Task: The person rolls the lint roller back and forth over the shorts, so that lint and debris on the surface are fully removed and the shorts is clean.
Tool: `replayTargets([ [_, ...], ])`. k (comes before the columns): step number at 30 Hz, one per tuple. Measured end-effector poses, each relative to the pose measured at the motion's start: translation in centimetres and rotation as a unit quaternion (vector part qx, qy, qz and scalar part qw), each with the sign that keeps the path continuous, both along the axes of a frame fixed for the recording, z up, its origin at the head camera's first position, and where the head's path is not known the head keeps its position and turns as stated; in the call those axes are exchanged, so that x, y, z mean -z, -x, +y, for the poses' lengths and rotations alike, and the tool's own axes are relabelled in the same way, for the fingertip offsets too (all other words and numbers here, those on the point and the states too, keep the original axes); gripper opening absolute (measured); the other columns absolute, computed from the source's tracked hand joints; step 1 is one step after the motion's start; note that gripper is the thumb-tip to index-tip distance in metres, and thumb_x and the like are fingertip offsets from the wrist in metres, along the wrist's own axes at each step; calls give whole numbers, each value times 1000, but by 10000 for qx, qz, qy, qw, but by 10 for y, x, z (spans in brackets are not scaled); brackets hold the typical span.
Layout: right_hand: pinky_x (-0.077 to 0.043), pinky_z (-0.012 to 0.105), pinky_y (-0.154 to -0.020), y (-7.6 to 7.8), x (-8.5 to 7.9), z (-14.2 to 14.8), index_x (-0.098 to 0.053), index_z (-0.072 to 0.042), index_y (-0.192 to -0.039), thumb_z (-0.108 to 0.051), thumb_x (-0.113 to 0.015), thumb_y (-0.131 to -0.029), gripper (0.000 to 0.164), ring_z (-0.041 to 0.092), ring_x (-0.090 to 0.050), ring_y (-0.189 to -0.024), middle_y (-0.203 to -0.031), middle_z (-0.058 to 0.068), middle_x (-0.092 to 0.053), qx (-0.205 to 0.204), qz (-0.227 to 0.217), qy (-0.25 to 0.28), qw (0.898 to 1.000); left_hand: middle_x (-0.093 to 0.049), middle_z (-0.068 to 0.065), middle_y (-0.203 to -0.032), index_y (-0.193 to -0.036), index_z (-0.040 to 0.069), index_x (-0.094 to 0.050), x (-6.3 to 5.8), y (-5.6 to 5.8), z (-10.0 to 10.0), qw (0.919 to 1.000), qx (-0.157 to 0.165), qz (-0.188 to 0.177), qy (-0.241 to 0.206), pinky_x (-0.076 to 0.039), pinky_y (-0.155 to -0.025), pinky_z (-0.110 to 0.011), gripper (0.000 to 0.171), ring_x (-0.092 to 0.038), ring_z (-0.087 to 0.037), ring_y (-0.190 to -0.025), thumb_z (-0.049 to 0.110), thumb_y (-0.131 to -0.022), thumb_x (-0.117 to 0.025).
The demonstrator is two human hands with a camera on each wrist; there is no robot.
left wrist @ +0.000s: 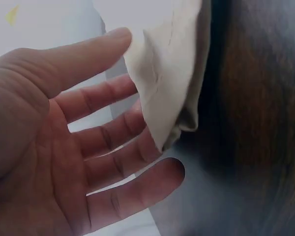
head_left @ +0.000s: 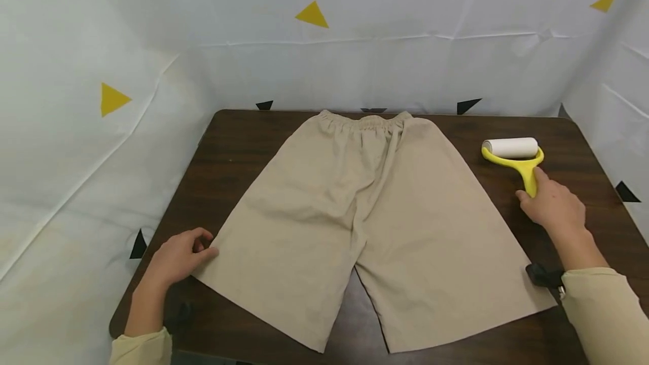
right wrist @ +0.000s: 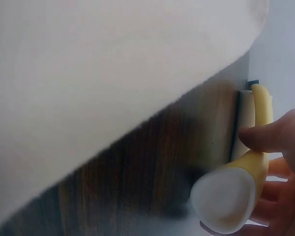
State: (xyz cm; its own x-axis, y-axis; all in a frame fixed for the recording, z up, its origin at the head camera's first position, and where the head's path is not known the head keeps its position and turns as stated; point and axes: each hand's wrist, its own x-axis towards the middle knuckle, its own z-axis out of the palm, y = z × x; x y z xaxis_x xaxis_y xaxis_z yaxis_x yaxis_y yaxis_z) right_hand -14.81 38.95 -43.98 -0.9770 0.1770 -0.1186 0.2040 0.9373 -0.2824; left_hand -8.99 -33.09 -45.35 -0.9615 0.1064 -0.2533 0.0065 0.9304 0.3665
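Observation:
Beige elastic-waist shorts lie spread out, waistband at the far side and leg openings toward me. My left hand is at the outer corner of the left-side leg hem. In the left wrist view the thumb lies over the cloth and the fingertips go behind it, so the edge sits between them. On the right, my right hand grips the yellow handle of a lint roller with a white roll. The right wrist view shows the thumb along that handle. The roller is beside the shorts, apart from them.
A dark brown wooden table carries everything. White sheeting with yellow and black triangles stands along its back and sides. A dark wrist device on my right arm is over the shorts' right hem corner.

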Motion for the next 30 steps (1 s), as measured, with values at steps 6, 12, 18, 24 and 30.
replayTargets([
  [6, -39, 51, -55, 0, 1, 1, -29, 10, -140, -26, -52, -98, 60, 45, -50, -73, -94, 34, -50, 96, -42, -49, 9999, -56, 1, -77, -105, 10, -63, -1, -2, 5, 9997, -122, -166, -123, -39, -54, -34, 29, -49, -16, -63, 31, -87, -73],
  [12, -39, 47, -51, 1, 3, 2, -38, 12, -116, -21, -51, -97, 41, 39, -49, -67, -83, 27, -50, 273, -14, 49, 9996, -56, 1, -76, -94, 11, -65, 2, -3, 2, 9995, -194, -247, -86, -38, -54, -34, 22, -49, -16, -62, 30, -86, -74],
  [18, -39, 52, -58, 2, 6, 5, -34, 17, -122, -13, -49, -96, 42, 45, -48, -76, -93, 32, -45, 358, 123, 256, 9990, -57, 1, -76, -93, 12, -66, 3, -3, -1, 9991, -234, -278, -219, -39, -55, -34, 24, -50, -17, -63, 34, -89, -72],
  [24, -34, 66, -74, 4, 5, 5, -29, 19, -133, -9, -43, -95, 49, 57, -42, -95, -103, 38, -40, 524, 287, 478, 9971, -57, 0, -75, -95, 10, -66, 4, -3, -3, 9991, -207, -232, -292, -40, -55, -34, 19, -50, -17, -63, 28, -91, -69],
  [30, -29, 67, -79, 10, 3, 4, -26, 17, -140, -10, -42, -98, 52, 57, -39, -99, -110, 39, -39, 468, 247, 704, 9961, -56, 0, -74, -93, 9, -65, 5, -3, -2, 9990, -245, -210, -310, -39, -55, -34, 16, -50, -17, -62, 24, -89, -70],
])
